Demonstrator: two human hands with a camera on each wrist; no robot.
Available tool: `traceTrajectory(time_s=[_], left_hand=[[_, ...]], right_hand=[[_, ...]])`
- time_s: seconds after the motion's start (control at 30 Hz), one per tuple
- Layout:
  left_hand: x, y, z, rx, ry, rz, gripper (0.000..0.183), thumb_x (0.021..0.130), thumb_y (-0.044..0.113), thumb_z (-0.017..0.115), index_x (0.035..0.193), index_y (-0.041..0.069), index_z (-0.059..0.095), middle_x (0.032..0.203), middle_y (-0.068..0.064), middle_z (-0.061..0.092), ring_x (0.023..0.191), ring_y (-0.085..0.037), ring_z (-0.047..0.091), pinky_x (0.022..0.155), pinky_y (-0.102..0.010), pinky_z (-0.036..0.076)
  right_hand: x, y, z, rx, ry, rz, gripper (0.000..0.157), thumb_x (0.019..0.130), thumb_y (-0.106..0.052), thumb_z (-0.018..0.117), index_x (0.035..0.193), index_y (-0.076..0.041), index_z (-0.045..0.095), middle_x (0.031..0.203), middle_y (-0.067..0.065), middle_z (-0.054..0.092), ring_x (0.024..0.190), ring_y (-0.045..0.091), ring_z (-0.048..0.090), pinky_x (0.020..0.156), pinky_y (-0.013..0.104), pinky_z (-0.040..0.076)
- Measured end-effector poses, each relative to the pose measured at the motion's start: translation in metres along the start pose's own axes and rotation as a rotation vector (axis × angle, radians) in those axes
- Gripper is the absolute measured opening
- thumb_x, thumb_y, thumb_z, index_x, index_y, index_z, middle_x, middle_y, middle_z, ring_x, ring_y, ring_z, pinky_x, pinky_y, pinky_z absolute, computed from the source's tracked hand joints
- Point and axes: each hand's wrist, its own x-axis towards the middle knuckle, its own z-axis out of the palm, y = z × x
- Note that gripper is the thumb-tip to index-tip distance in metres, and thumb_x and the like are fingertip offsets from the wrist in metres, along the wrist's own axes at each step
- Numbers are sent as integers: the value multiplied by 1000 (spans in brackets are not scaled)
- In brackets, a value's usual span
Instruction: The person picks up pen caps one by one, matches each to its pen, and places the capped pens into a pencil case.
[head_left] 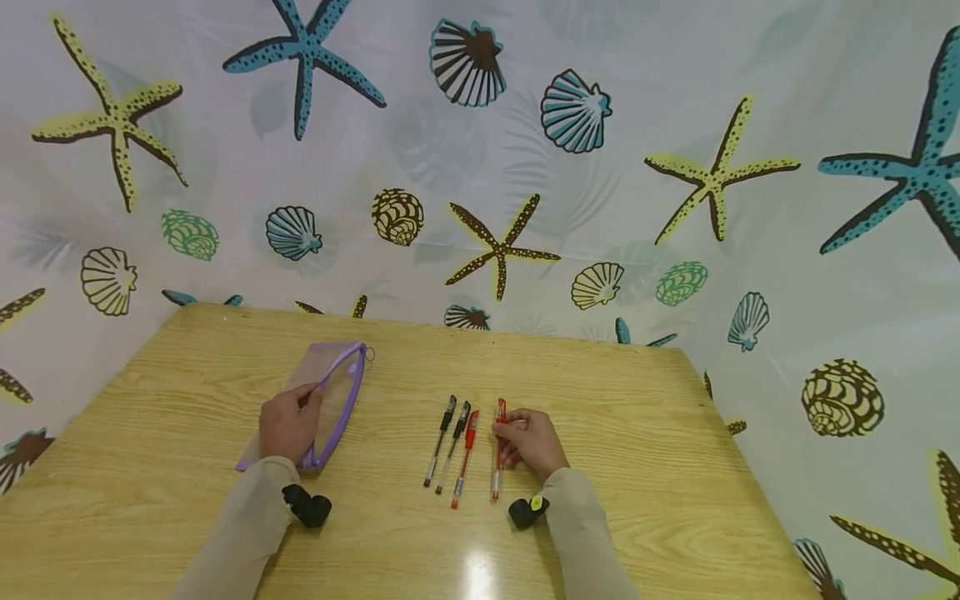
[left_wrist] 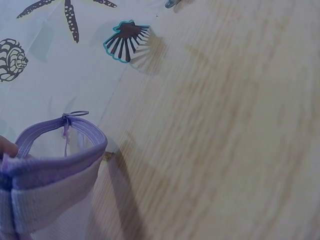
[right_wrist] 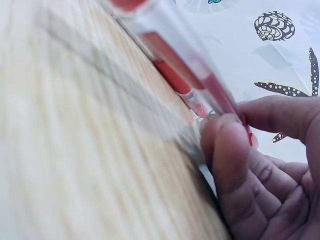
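My left hand (head_left: 288, 423) grips the edge of a see-through pencil pouch (head_left: 349, 408) with a purple zipper rim. The pouch mouth gapes, and in the left wrist view its purple zipper (left_wrist: 60, 167) forms an open loop. A red gel pen (head_left: 496, 475) is pinched between the thumb and fingers of my right hand (head_left: 536, 442). Seen from the right wrist, the pen (right_wrist: 172, 50) slants close over the table. Left of it lie another red pen (head_left: 464, 460) and two black pens, one farther left (head_left: 438, 443) and one in the middle (head_left: 453, 448).
The wooden table (head_left: 660, 467) spreads under everything. Behind it and along the right side hangs a white sheet (head_left: 345, 158) printed with starfish and shells. A metal ring (head_left: 370, 354) dangles from the pouch's far corner.
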Motion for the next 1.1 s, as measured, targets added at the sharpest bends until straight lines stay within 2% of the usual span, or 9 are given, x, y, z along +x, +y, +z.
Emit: traceTrajectory(time_s=[0.33, 0.53, 0.9, 1.1], left_hand=[[1, -1, 1, -5, 6, -10, 39, 101, 24, 49, 125, -5, 61, 117, -26, 63, 111, -42, 58, 94, -53, 44], [2, -1, 2, -4, 10, -10, 39, 101, 23, 49, 124, -5, 62, 117, -26, 63, 111, -42, 58, 94, -53, 44], [1, -2, 2, -4, 31, 1, 37, 101, 22, 50, 122, -5, 63, 116, -26, 64, 109, -42, 59, 92, -53, 45], [1, -1, 2, -6, 34, 3, 37, 101, 22, 50, 122, -5, 63, 116, -25, 64, 110, -41, 59, 93, -52, 45]], right_hand=[[0, -5, 2, 9, -1, -36, 28, 93, -10, 64, 113, 9, 59, 70, 13, 66, 48, 14, 57, 46, 30, 50], [4, -6, 7, -8, 23, -59, 30, 92, -12, 66, 114, 8, 60, 65, 8, 66, 47, 13, 56, 45, 30, 50], [12, -20, 25, -29, 7, -113, 30, 92, -13, 65, 113, 8, 61, 64, 7, 66, 48, 14, 57, 48, 30, 52], [15, -31, 37, -22, -6, -123, 31, 92, -12, 65, 115, 8, 60, 63, 5, 65, 47, 13, 58, 50, 34, 54]])
